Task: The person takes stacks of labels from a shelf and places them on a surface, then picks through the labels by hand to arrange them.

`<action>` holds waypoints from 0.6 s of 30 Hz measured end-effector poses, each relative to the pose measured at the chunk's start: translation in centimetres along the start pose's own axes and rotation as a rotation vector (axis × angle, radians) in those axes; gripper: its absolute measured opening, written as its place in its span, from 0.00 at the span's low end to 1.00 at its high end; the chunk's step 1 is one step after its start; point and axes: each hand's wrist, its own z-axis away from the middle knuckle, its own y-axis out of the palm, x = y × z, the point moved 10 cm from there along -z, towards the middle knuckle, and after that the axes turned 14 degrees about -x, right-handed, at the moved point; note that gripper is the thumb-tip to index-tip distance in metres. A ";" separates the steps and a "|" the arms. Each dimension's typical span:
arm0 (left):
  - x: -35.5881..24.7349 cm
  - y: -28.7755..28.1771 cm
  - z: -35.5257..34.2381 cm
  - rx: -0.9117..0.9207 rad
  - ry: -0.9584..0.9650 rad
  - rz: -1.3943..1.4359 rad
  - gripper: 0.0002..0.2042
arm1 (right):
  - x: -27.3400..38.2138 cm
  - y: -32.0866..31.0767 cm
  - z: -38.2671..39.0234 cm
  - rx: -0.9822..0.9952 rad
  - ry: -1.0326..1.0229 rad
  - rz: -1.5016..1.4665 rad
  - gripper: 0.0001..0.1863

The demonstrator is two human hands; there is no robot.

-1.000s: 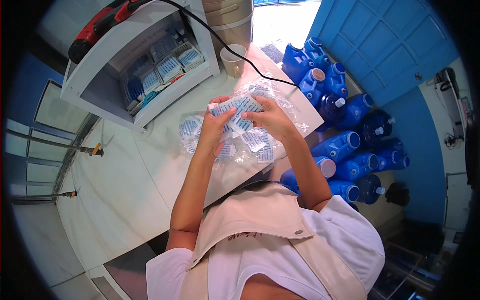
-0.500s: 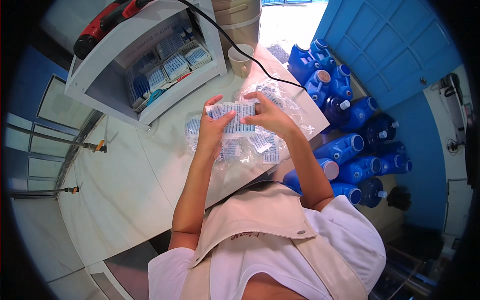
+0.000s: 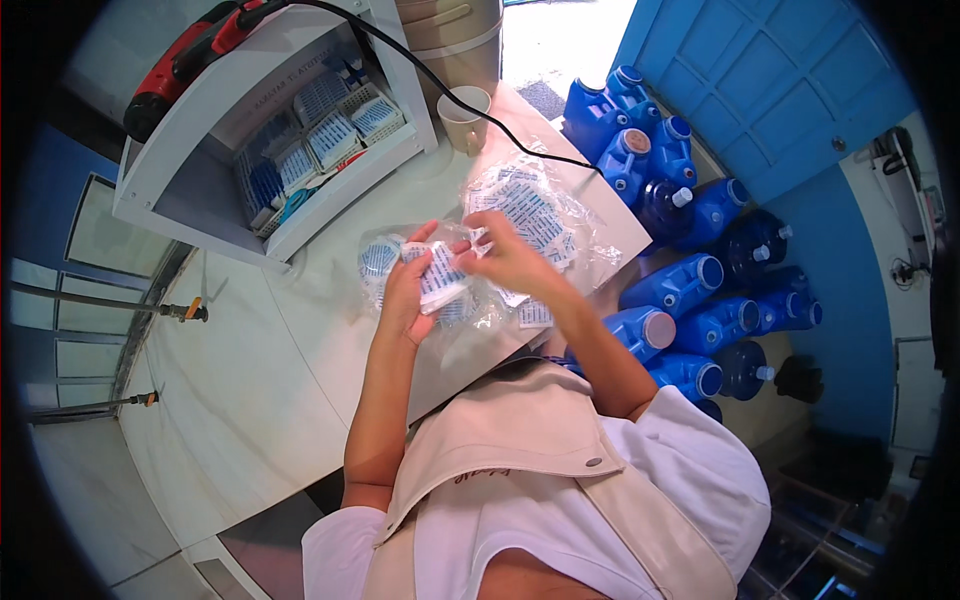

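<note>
My left hand (image 3: 403, 290) is closed around white slips with blue print (image 3: 438, 276), held above the counter. Just to the right, my right hand (image 3: 505, 258) has its fingers curled, pinching a small white slip (image 3: 480, 238) that the fingers partly cover. Beyond it, a clear plastic bag (image 3: 590, 225) holds many more printed slips (image 3: 530, 208). A second clear bag of such slips (image 3: 376, 262) lies left of my left hand. Some slips (image 3: 535, 314) lie under and beside my right wrist, near the counter's front edge.
A white shelf box (image 3: 350, 185) at the far left holds small baskets of slips (image 3: 333, 138), with a red-and-black tool (image 3: 185, 62) on top. Behind the bags stands a beige mug (image 3: 463, 122); a black cable (image 3: 515, 128) crosses there. Several blue water jugs (image 3: 672, 285) crowd the right.
The sheet of slips stretched between both hands is now gathered in my left hand. My right hand has drawn slightly down and its fingers have curled. The whole view has shifted a little.
</note>
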 end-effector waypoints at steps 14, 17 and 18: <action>0.2 -1.1 0.0 -0.097 -0.124 0.131 0.23 | -6.0 -3.5 -7.6 0.413 -0.230 0.924 0.20; -0.2 -0.4 0.0 -0.027 -0.086 0.077 0.22 | -4.4 -3.5 -6.8 0.346 -0.319 0.766 0.15; -0.3 -0.4 -0.1 -0.045 -0.074 0.081 0.22 | -3.9 -3.9 -6.7 0.297 -0.296 0.701 0.14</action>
